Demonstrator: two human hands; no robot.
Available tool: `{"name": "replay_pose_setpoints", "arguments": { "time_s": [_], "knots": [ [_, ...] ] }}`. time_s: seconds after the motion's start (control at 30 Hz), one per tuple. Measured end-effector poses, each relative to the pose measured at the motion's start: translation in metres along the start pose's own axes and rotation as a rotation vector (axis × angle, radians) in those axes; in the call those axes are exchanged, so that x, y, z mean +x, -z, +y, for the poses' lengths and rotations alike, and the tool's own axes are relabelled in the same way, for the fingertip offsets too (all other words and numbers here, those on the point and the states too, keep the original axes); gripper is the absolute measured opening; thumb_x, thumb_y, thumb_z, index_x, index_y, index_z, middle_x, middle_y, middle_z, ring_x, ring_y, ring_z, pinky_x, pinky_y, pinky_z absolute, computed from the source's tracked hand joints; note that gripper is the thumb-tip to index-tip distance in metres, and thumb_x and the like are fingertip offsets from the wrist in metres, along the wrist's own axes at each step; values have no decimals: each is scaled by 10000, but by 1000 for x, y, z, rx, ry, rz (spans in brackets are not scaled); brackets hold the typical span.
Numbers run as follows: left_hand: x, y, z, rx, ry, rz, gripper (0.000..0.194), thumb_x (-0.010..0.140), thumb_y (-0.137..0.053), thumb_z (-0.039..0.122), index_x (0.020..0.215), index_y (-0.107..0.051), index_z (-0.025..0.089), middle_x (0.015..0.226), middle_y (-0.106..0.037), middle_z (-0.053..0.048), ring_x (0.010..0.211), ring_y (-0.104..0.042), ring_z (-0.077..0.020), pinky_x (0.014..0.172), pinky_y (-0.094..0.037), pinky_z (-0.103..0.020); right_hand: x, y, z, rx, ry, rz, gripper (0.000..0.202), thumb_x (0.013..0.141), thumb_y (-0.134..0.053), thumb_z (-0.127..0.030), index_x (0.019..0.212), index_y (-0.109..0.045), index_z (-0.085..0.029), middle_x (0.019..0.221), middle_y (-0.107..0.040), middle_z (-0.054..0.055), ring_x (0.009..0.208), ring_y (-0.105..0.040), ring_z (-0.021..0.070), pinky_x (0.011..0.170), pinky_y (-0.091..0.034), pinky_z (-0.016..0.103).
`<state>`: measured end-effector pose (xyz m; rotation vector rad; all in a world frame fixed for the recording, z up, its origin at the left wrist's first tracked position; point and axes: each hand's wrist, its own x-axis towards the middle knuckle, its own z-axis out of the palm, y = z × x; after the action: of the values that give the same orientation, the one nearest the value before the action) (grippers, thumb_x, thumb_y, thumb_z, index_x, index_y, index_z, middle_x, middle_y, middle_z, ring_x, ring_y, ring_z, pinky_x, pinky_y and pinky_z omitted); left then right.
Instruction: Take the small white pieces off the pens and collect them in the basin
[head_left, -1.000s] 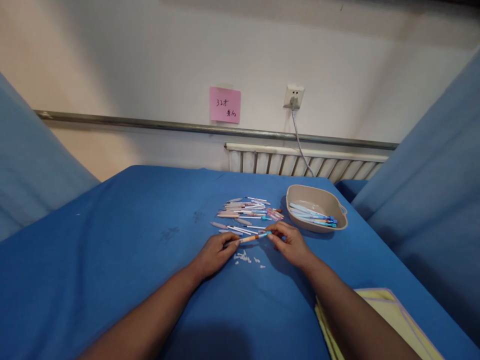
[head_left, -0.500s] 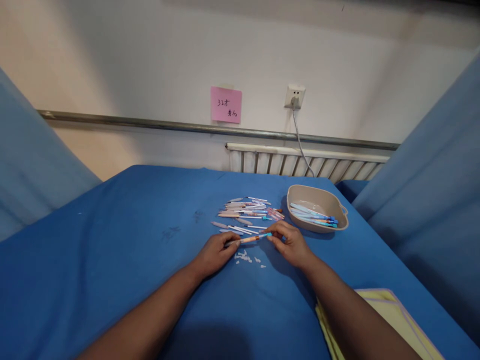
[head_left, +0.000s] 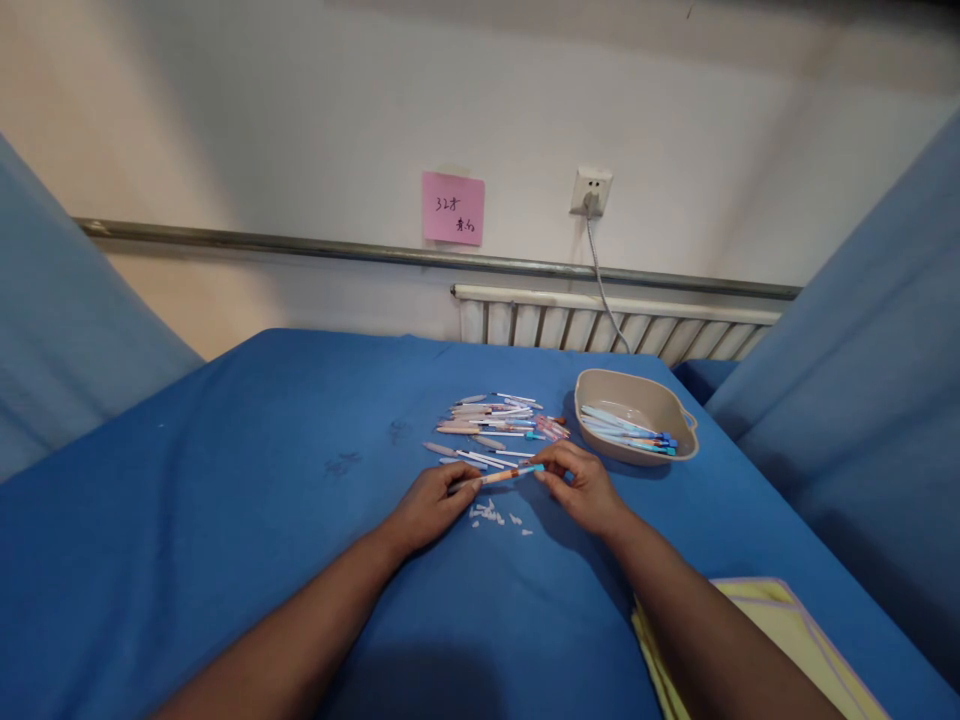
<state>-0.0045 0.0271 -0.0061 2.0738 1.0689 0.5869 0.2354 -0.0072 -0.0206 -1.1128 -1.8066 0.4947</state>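
Observation:
A slim pen (head_left: 499, 477) with an orange barrel and a teal end is held between my two hands, above the blue cover. My left hand (head_left: 435, 505) pinches its left end, which the fingers partly hide. Fingers of my right hand (head_left: 577, 485) are closed at the teal end. Just beyond lie loose pen parts: pale barrels (head_left: 457, 430), thin white refills (head_left: 484, 459) and clear pinkish pieces (head_left: 553, 428). Several small white tips (head_left: 489, 514) are scattered on the cover below the held pen.
At the right stands a beige basin (head_left: 634, 390) with several blue-ended pens (head_left: 630, 432) inside. A yellow cloth (head_left: 787, 640) lies under my right forearm. Behind the blue-covered surface (head_left: 247, 480) are a radiator (head_left: 547, 322) and a wall rail (head_left: 337, 252). Blue curtains (head_left: 870, 350) hang at both sides.

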Motion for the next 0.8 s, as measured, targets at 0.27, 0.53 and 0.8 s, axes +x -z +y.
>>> {"name": "replay_pose_setpoints", "arguments": {
  "time_s": [0.27, 0.53, 0.8],
  "knots": [
    [0, 1, 1, -48, 12, -9, 318, 840, -446, 397, 867, -641, 147, 746, -591, -8, 684, -508, -146, 610, -384, -219, 1, -1, -4, 86, -77, 28, 154, 792, -579, -268, 899, -664, -197, 702, -556, 10, 631, -523, 127, 577, -447, 242],
    [1, 1, 0, -170, 43, -11, 305, 800, -500, 412, 850, -631, 141, 758, -586, -12, 704, -499, -145, 634, -400, -225, 1, -2, -12, 189, -165, 116, 189, 781, -588, -304, 900, -672, -185, 677, -522, -5, 587, -479, 101, 488, -446, 203],
    [0, 5, 4, -294, 49, -13, 262, 781, -539, 384, 773, -596, 128, 679, -526, -10, 636, -457, -123, 575, -366, -215, 0, -1, -24, 202, -107, 138, 155, 797, -565, -284, 864, -655, -178, 693, -560, 7, 593, -497, 108, 516, -438, 219]
  ]
}}
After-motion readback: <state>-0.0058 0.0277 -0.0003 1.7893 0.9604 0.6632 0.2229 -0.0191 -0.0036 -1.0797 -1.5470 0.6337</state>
